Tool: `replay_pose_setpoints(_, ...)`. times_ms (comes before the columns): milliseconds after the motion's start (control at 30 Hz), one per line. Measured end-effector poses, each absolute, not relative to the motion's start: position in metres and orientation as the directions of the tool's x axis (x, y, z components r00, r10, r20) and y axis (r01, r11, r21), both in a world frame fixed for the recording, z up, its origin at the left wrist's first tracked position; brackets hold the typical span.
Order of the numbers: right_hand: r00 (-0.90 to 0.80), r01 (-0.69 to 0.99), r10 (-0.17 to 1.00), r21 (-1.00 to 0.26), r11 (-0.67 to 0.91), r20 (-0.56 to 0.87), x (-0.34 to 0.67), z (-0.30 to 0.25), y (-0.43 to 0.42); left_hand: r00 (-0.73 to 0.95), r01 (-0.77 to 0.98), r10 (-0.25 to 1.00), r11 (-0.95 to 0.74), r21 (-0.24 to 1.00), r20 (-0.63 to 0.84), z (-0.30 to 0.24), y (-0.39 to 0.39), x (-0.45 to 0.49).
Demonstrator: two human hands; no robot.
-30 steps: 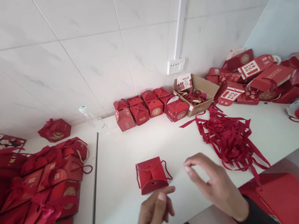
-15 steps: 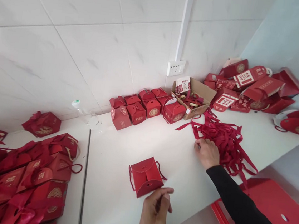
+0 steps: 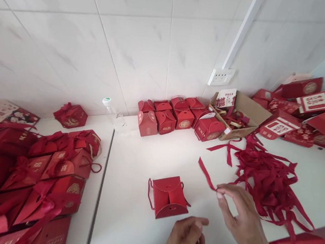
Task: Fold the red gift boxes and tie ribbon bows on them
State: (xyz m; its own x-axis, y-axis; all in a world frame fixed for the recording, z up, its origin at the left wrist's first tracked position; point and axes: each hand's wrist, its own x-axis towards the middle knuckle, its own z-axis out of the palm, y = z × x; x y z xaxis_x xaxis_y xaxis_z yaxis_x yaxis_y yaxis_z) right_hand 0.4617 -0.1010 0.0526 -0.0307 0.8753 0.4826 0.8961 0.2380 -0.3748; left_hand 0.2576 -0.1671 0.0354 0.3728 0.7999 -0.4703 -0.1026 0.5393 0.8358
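Note:
My right hand [image 3: 241, 221] pinches a dark red ribbon [image 3: 207, 175] between thumb and fingertips. One end of the ribbon sticks up above the white table. A small red gift box [image 3: 170, 197] with cord loops at both sides stands in front of me, its curved top flaps folded inward. Just below the box, my left hand [image 3: 186, 238] hovers with its index finger stretched out and the others loosely bent, with nothing seen in it. To the right of my right hand lies a tangled heap of red ribbons [image 3: 273, 181].
Several red boxes [image 3: 167, 120] stand by the wall beside a cardboard box [image 3: 256, 113] holding ribbon pieces. More red boxes [image 3: 281, 125] are piled at right. Ribbon-tied boxes [image 3: 66, 166] crowd the left side. A clear glass vessel [image 3: 118, 121] stands near the wall.
My right hand has drawn a ribbon from the heap and brought it closer to the gift box. My left hand stays below the box. The view has turned left.

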Motion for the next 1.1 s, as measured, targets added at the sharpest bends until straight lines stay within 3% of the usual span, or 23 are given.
replay_pose_setpoints(100,-0.27,0.735,0.839,-0.462,0.496,0.472,0.443,0.065,-0.137,0.428,-0.247,0.767,0.607,0.755,-0.477,0.056,-0.157,0.263)
replay_pose_setpoints(200,-0.366,0.652,0.848,-0.545,0.527,0.382,0.438,0.069,-0.162,0.363,-0.347,0.803,0.588,0.731,-0.473,0.062,-0.159,0.268)
replay_pose_setpoints(300,-0.261,0.666,0.918,-0.633,0.394,0.297,0.441,0.067,-0.174,0.273,-0.314,0.867,0.49,0.814,-0.417,0.063,-0.167,0.27)
replay_pose_setpoints(433,-0.084,0.616,0.988,-0.772,0.154,0.13,0.434,0.075,-0.175,0.251,-0.058,0.901,0.378,0.924,-0.353,0.068,-0.176,0.27)
replay_pose_setpoints(567,-0.06,0.498,0.997,-0.867,-0.003,-0.038,0.414,0.094,-0.165,0.241,0.113,0.919,0.291,0.95,-0.311,0.08,-0.179,0.263)
replay_pose_setpoints(767,-0.055,0.349,0.946,-0.894,-0.281,-0.319,0.397,0.102,-0.158,0.191,0.268,0.949,0.197,0.943,-0.252,0.095,-0.179,0.247)
replay_pose_setpoints(867,-0.132,0.284,0.924,-0.907,-0.311,-0.359,0.394,0.103,-0.159,0.25,0.329,0.953,0.081,0.941,-0.169,0.101,-0.179,0.242)
replay_pose_setpoints(933,-0.08,0.252,0.943,-0.922,-0.294,-0.323,0.395,0.104,-0.159,0.282,0.364,0.957,-0.04,0.931,-0.07,0.106,-0.18,0.236)
replay_pose_setpoints(1033,-0.026,0.253,0.958,-0.929,-0.269,-0.284,0.401,0.101,-0.161,0.143,0.397,0.978,-0.198,0.896,0.153,0.111,-0.176,0.22)
replay_pose_setpoints(1100,-0.078,0.268,0.953,-0.926,-0.265,-0.294,0.401,0.098,-0.162,0.044,0.468,0.954,-0.281,0.838,0.295,0.111,-0.168,0.205)
